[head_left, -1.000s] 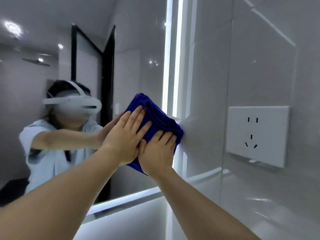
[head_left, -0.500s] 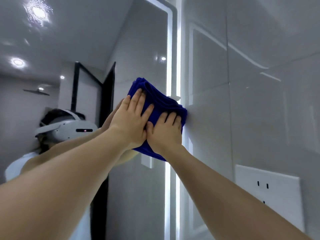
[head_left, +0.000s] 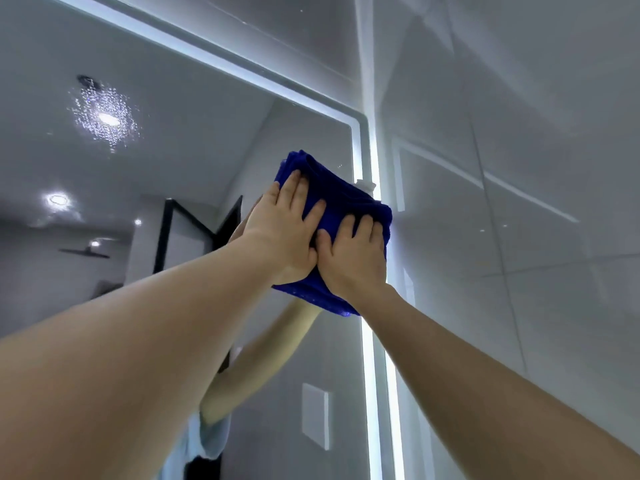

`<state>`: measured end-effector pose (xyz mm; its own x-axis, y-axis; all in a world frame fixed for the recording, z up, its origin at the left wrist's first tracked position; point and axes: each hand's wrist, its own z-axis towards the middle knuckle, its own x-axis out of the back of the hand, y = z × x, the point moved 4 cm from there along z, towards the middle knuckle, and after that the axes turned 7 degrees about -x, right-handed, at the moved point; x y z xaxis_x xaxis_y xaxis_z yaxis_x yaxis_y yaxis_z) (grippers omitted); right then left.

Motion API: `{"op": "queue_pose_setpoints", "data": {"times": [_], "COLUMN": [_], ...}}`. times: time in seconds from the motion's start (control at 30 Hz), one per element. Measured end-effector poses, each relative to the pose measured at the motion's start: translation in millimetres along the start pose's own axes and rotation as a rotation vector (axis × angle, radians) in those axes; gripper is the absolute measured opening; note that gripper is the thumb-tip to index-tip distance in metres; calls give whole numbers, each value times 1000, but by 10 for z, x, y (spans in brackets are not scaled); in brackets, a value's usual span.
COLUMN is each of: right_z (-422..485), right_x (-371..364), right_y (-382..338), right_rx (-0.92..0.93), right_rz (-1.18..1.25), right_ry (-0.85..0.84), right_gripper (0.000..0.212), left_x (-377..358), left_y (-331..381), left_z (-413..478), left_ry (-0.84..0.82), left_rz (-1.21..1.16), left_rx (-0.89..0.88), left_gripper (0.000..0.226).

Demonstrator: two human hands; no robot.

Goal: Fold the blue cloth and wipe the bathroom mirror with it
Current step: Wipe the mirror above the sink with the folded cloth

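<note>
My left forearm [head_left: 121,358] comes up from the lower left of the frame and my right forearm [head_left: 485,375] from the lower right, meeting just right of centre. There my left hand [head_left: 284,233] and right hand [head_left: 356,258] lie side by side, thumbs touching, both flat on the cloth [head_left: 346,199]. The fingers are spread and nearly straight; I grip nothing, only press with palms and pads. The cloth is folded into a thick blue pad, pinned against the mirror [head_left: 207,133] close to its upper right corner, its right edge overlapping the light strip [head_left: 372,375] that borders the glass. It looks light, soft and plush, so I judge it will bunch or unfold if pushed from one edge; weight over its middle, with fingers across the folds, should hold it together. The glass is slick and hard, so the pad should slide easily. Farther off, speckles [head_left: 104,116] show in the upper left of the mirror, and the tiled wall [head_left: 519,237] fills the right.
</note>
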<state>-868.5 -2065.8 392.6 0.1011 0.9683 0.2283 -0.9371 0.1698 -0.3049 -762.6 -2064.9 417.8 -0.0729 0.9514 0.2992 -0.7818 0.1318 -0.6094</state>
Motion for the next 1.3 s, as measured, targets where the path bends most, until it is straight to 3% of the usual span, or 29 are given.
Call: {"op": "queue_pose_setpoints", "data": {"times": [0.2, 0.47, 0.67, 1.3], "right_z": [412, 871, 894, -18], "right_x": [181, 410, 458, 583], "right_y": [-260, -748, -1188, -2607], "right_rx": [41, 39, 143, 273], "right_rz": [103, 184, 173, 213], "right_ry": [-71, -137, -128, -192], "right_gripper": [57, 59, 60, 62], "left_x": [152, 280, 260, 65], "left_y": [-370, -783, -1182, -2198], "left_z": [191, 260, 85, -1262], "left_ry": [-3, 9, 56, 53], "left_rz": [43, -13, -30, -64], "left_rx": [79, 213, 297, 400], "left_gripper": [65, 66, 67, 68]}}
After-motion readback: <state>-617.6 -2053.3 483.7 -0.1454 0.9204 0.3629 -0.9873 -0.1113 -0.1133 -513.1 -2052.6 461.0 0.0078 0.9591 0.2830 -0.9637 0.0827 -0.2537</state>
